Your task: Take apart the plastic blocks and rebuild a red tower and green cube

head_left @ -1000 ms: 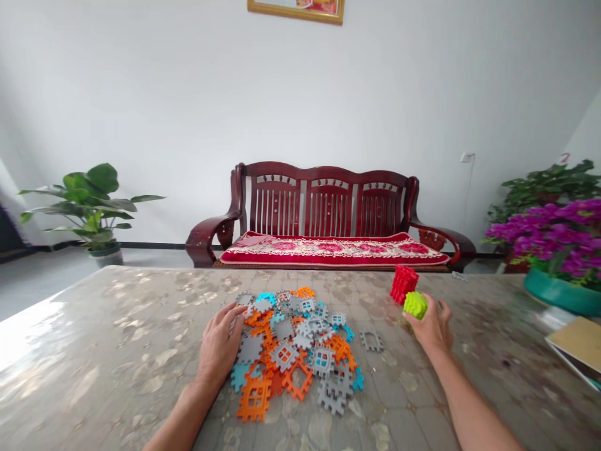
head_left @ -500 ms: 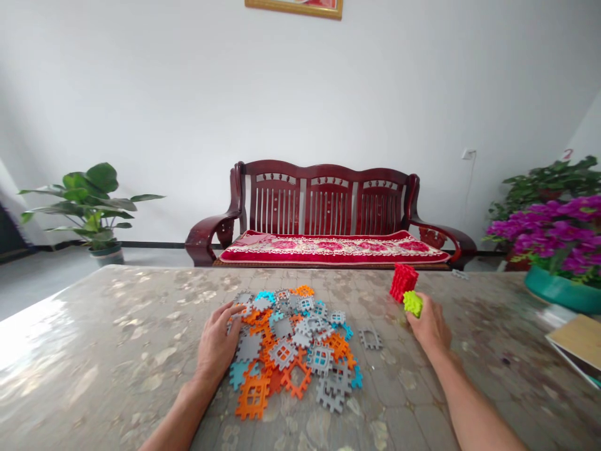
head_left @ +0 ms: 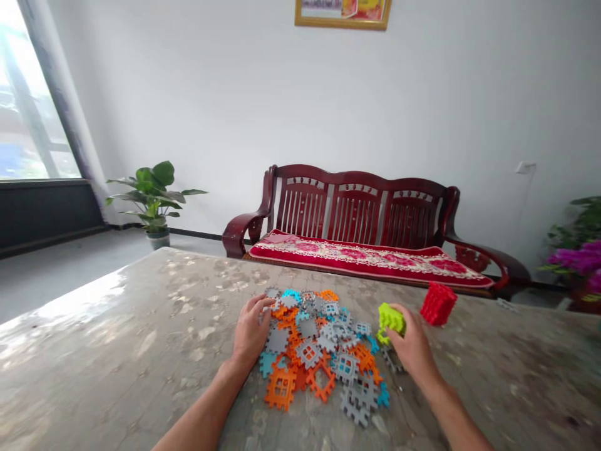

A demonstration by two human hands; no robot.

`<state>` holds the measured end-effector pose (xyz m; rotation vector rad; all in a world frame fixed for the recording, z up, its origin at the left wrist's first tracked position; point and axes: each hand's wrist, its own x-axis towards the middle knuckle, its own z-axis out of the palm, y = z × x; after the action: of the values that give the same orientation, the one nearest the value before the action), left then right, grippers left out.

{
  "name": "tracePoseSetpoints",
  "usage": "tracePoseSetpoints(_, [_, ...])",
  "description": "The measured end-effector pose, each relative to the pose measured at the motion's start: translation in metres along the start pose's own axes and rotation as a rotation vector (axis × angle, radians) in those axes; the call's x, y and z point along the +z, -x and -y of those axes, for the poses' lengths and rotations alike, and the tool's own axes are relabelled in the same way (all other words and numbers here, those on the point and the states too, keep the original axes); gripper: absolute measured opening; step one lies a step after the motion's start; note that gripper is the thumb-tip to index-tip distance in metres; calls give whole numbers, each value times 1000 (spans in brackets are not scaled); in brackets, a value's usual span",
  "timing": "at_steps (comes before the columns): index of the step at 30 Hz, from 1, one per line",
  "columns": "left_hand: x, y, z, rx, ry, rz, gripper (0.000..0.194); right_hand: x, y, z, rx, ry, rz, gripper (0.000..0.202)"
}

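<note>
A pile of flat interlocking pieces in orange, grey and blue (head_left: 307, 352) is spread on the table. At its left edge rests my left hand (head_left: 253, 329), fingers apart and touching the grey and orange pieces. My right hand (head_left: 412, 341) grips a stack of lime-green pieces (head_left: 391, 319) just above the right side of the pile. Behind and to the right of that hand, a red block of stacked pieces (head_left: 438, 304) stands on the table. A grey piece (head_left: 392, 360) lies partly hidden beneath the right hand.
The patterned table (head_left: 154, 338) reaches toward a dark red wooden bench (head_left: 352, 207) with a red floral cover. Near the table's far right edge lies a small grey piece (head_left: 507, 305). Purple flowers (head_left: 580, 260) stand at the right, a potted plant (head_left: 157, 200) at the left.
The view has turned to the left. My right hand has moved from beside the red block to the pile's right edge, still holding the green pieces. My left hand stays at the pile.
</note>
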<state>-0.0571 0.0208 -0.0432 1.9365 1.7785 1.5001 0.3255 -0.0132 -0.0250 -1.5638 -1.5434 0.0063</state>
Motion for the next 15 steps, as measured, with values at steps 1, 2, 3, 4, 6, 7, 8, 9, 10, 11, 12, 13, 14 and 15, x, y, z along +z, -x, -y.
tracePoseSetpoints(1, [0, 0, -1, 8, 5, 0, 27, 7, 0, 15, -27, -22, 28, 47])
tracePoseSetpoints(2, [0, 0, -2, 18, 10, 1, 27, 14, 0, 29, -60, -39, 48, 48])
tracePoseSetpoints(3, [-1, 0, -3, 32, 15, 4, 26, 20, 1, 43, -97, -54, 59, 50])
tracePoseSetpoints(4, [-1, 1, -4, 47, 19, 9, 26, 26, 1, 57, -139, -67, 74, 54])
tracePoseSetpoints(6, [-1, 1, -7, 81, 29, 22, 25, 37, 3, 83, -248, -76, 126, 65])
tracePoseSetpoints(7, [-2, 1, -9, 100, 37, 30, 24, 42, 4, 95, -305, -68, 156, 72])
tracePoseSetpoints(8, [-2, 2, -10, 119, 44, 39, 24, 47, 5, 106, -353, -48, 184, 78])
tracePoseSetpoints(9, [-3, 2, -12, 142, 53, 53, 24, 52, 6, 115, -396, -21, 216, 83])
tracePoseSetpoints(10, [-3, 3, -13, 167, 62, 72, 25, 57, 8, 124, -436, 8, 249, 86])
tracePoseSetpoints(11, [-4, 4, -15, 195, 71, 96, 27, 62, 8, 131, -467, 36, 278, 88])
tracePoseSetpoints(12, [-5, 4, -16, 222, 78, 125, 30, 66, 9, 136, -491, 61, 302, 89])
tracePoseSetpoints(13, [-5, 5, -17, 249, 87, 157, 34, 69, 10, 141, -509, 80, 320, 90])
tracePoseSetpoints(14, [-5, 6, -18, 273, 97, 190, 38, 72, 10, 144, -522, 94, 334, 91])
tracePoseSetpoints(15, [-5, 6, -19, 293, 108, 221, 43, 75, 10, 146, -531, 102, 345, 92])
